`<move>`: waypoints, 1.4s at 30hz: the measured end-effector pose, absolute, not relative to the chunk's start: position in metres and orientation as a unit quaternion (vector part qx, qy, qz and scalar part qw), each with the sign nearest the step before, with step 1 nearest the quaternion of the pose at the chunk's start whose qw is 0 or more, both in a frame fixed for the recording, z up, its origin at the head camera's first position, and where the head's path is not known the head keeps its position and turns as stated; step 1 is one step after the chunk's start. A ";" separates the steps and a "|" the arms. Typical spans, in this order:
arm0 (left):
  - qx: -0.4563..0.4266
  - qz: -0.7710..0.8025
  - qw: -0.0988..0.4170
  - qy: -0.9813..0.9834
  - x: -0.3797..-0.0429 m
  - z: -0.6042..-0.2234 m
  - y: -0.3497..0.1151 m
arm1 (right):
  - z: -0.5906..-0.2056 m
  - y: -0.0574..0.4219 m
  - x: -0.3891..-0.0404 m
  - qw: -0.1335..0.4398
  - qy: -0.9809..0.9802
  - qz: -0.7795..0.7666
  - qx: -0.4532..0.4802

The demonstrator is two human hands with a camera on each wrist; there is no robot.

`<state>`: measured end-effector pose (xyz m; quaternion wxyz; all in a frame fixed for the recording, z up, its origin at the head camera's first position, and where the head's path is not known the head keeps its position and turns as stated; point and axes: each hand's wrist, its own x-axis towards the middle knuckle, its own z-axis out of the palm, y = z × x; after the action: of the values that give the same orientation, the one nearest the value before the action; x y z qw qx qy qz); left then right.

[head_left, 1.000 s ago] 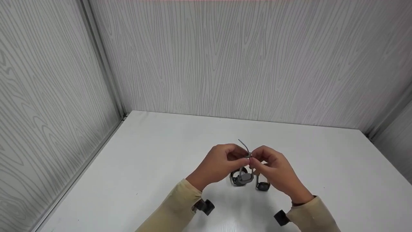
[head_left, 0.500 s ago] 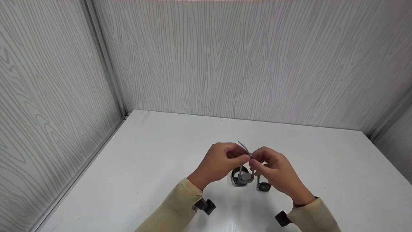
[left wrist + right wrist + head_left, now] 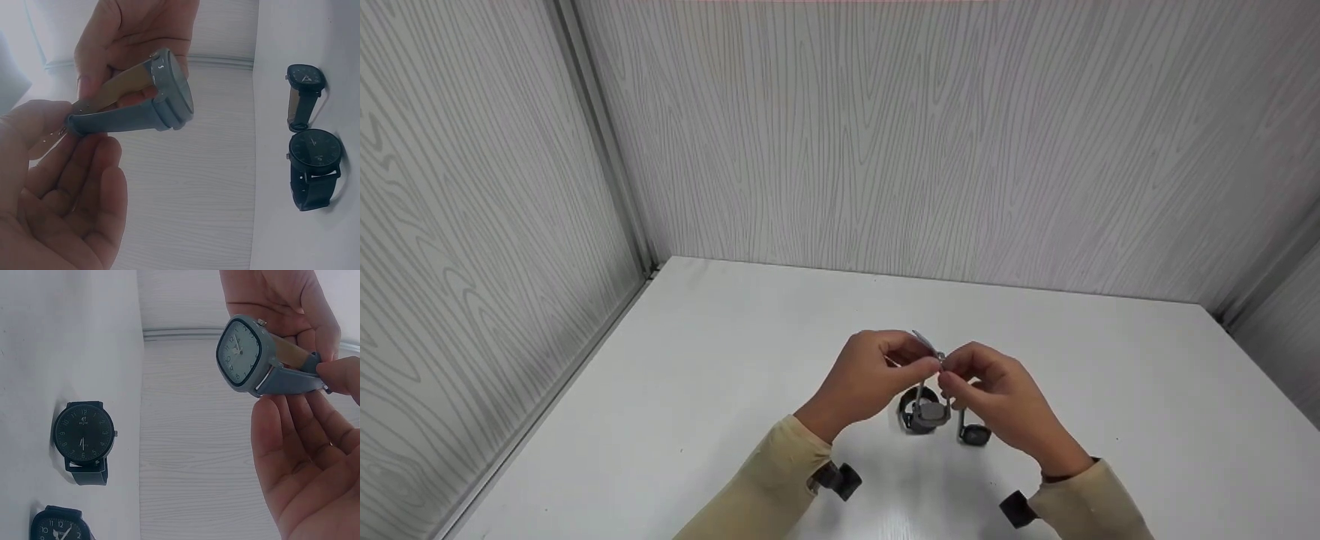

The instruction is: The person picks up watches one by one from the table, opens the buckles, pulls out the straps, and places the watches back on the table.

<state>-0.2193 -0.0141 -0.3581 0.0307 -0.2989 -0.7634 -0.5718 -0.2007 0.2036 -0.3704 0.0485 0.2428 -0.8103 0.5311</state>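
A grey wristwatch (image 3: 932,412) hangs below my two hands, its strap closed into a loop. My left hand (image 3: 877,375) pinches the strap near the buckle between thumb and fingers. From the other side my right hand (image 3: 994,394) pinches the same place, the fingertips of both hands nearly meeting. A free strap end (image 3: 924,341) sticks up between them. In the right wrist view the squarish pale dial (image 3: 239,353) faces the camera, and the strap's inside is tan. Fingers partly hide the buckle, so I cannot tell whether it is fastened.
Two dark watches rest on the white table (image 3: 750,330) beneath the hands: one with a round black dial (image 3: 83,433), one with a squarish dial (image 3: 306,77). Wood-grain panels (image 3: 885,135) enclose the table at the back and sides.
The free strap end has sunk slightly and tilted further left. My left hand has moved up a touch; both hands stay at the buckle of the grey wristwatch.
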 end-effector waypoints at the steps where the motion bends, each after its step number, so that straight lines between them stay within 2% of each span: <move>1: -0.298 -0.571 0.031 -0.764 -0.219 -0.358 -0.014 | -0.371 0.204 -0.201 0.049 -0.810 0.531 0.244; 21: -0.289 -0.563 0.031 -0.774 -0.220 -0.361 -0.014 | -0.371 0.205 -0.199 0.041 -0.806 0.531 0.259; 28: -0.283 -0.583 0.055 -0.760 -0.221 -0.359 -0.018 | -0.373 0.206 -0.200 0.042 -0.809 0.523 0.266; 35: -0.297 -0.573 0.028 -0.763 -0.221 -0.360 -0.014 | -0.373 0.207 -0.201 0.056 -0.803 0.528 0.269; 42: -0.300 -0.566 0.023 -0.768 -0.222 -0.363 -0.014 | -0.373 0.207 -0.202 0.060 -0.809 0.518 0.270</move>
<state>-0.2219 -0.0136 -0.3627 0.0228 -0.2997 -0.7678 -0.5658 -0.2017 0.2069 -0.3733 0.0598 0.2703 -0.8091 0.5184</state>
